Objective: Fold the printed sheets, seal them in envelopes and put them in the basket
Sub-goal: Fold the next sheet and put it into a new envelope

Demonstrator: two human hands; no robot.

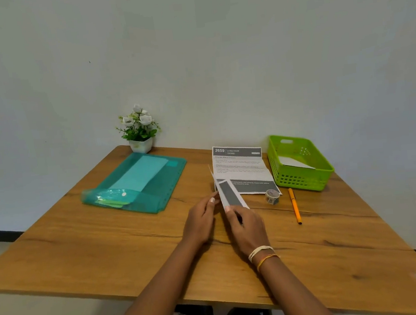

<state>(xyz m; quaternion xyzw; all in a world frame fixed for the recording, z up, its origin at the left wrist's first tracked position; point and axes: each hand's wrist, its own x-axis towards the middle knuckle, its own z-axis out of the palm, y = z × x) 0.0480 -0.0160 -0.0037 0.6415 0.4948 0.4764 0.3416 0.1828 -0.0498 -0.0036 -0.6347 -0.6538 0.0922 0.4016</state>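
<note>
Both hands work one folded sheet (228, 193) above the middle of the wooden surface (108, 243). The left hand (201, 221) pinches its left edge between thumb and fingertips, while the right hand (246, 227) closes its grip on the near end, thumb on top. The sheet stands tilted on edge, apparently so the panels can be lined up before the crease is pressed. Just beyond it, to the right, another printed sheet (241, 169) lies flat with its fold lines showing, close by for its turn. A tape roll (272, 196) and an orange pen (295, 208) lie right of the hands, within reach for sealing. The green basket (303, 178) at far right already holds a white envelope (295, 162). A teal folder (141, 184) lies at left, probably holding envelopes.
</note>
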